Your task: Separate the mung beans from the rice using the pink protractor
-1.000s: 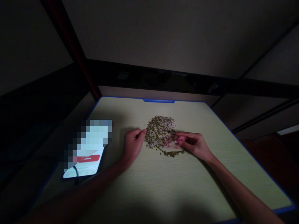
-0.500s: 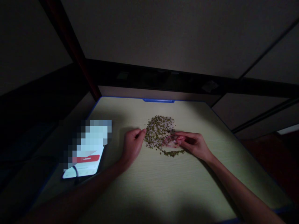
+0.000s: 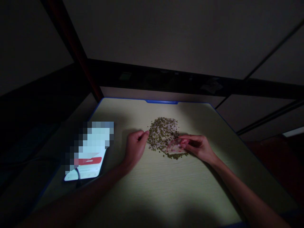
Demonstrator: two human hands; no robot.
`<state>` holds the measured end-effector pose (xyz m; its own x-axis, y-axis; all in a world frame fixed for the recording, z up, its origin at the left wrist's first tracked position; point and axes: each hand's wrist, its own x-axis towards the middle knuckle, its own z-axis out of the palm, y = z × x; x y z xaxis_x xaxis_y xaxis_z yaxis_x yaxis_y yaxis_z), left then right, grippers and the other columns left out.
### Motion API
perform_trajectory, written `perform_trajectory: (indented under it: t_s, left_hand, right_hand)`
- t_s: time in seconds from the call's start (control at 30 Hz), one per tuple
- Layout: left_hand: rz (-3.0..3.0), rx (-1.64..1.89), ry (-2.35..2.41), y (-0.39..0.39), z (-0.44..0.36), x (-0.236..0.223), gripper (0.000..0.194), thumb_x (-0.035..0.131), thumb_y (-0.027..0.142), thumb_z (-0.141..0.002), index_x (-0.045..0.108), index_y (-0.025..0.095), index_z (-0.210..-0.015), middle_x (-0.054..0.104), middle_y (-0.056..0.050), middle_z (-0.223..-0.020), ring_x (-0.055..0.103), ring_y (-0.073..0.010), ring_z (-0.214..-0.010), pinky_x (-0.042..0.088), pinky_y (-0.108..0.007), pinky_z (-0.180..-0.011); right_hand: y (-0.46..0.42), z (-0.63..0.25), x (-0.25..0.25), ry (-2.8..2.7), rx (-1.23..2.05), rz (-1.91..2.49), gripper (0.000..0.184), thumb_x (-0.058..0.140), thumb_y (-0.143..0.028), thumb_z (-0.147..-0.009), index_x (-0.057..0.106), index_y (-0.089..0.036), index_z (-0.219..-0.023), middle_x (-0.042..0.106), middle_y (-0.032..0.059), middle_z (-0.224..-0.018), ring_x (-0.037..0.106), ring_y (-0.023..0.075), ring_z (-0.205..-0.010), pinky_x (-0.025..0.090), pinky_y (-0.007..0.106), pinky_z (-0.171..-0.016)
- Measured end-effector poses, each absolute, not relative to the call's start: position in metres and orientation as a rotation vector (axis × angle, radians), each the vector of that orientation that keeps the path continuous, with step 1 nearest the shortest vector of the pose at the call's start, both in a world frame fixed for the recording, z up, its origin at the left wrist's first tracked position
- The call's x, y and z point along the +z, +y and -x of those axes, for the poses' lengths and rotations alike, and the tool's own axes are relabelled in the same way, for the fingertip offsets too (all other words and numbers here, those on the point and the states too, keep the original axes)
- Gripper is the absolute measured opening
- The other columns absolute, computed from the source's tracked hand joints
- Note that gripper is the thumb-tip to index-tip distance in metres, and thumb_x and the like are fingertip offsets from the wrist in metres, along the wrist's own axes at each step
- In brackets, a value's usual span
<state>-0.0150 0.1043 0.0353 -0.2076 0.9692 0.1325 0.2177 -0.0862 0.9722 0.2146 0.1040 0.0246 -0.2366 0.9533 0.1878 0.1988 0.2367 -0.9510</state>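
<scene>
A pile of small green beans (image 3: 161, 129), which look like mung beans, lies on the table with pale bits among them. My right hand (image 3: 198, 147) pinches a see-through plastic piece with reddish marks (image 3: 174, 146) over the pile's near right part. Whether it is a bag or a sheet, I cannot tell. A narrow band of beans shows along the plastic's near edge. At the pile's left edge is my left hand (image 3: 135, 147), closed, its thumb and forefinger pressed together by the beans. Anything between those fingers is hidden.
A lit phone or tablet (image 3: 91, 152) with a cable lies left of my left forearm, part of it pixelated. The pale table (image 3: 142, 196) has a blue rim with a blue tray slot (image 3: 161, 102) at the far side. Dark panels stand behind.
The plastic piece in my right hand has come slightly nearer, now lying over part of the near band of beans. My left hand has hardly moved.
</scene>
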Motion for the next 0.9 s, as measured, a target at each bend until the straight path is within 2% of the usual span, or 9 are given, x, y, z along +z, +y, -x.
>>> perform_trajectory:
  t_s: [0.2,0.43,0.67,0.9]
  left_hand:
    - [-1.338,1.353,1.476,0.1048,0.0150,0.0355,0.036,0.049,0.030,-0.068,0.026,0.021,-0.041,0.021,0.007,-0.042,0.022,-0.0070,-0.042,0.018,-0.024,-0.042]
    - [-1.345,1.359,1.478,0.1052,0.0148,0.0351,0.037,0.049,0.031,-0.068,0.024,0.021,-0.041,0.020,0.007,-0.042,0.021,-0.0070,-0.042,0.018,-0.025,-0.042]
    - [-1.341,1.359,1.473,0.1053,0.0147,0.0344,0.037,0.049,0.031,-0.067,0.025,0.021,-0.042,0.020,0.007,-0.043,0.021,-0.0070,-0.043,0.018,-0.024,-0.043]
    - [-1.340,1.354,1.471,0.1051,0.0154,0.0338,0.036,0.049,0.032,-0.067,0.026,0.021,-0.042,0.021,0.007,-0.042,0.022,-0.0070,-0.042,0.018,-0.024,-0.042]
  right_hand:
    - [0.1048,-0.2160,0.0216,-1.649,1.087,1.093,0.028,0.072,-0.022,-0.064,0.072,-0.017,-0.092,0.070,0.0035,-0.066,0.061,0.0106,-0.053,0.051,0.020,-0.050]
    - [0.1046,-0.2160,0.0246,-1.617,1.053,1.119,0.027,0.071,-0.020,-0.066,0.071,-0.018,-0.092,0.070,0.0021,-0.065,0.062,0.0098,-0.054,0.049,0.017,-0.050]
    - [0.1044,-0.2132,0.0256,-1.677,1.004,1.119,0.028,0.070,-0.023,-0.068,0.071,-0.016,-0.094,0.070,0.0044,-0.067,0.063,0.0123,-0.056,0.052,0.021,-0.052]
    - [0.1046,-0.2157,0.0252,-1.682,1.050,1.110,0.025,0.071,-0.023,-0.066,0.073,-0.017,-0.091,0.068,0.0032,-0.064,0.059,0.0101,-0.051,0.049,0.019,-0.047]
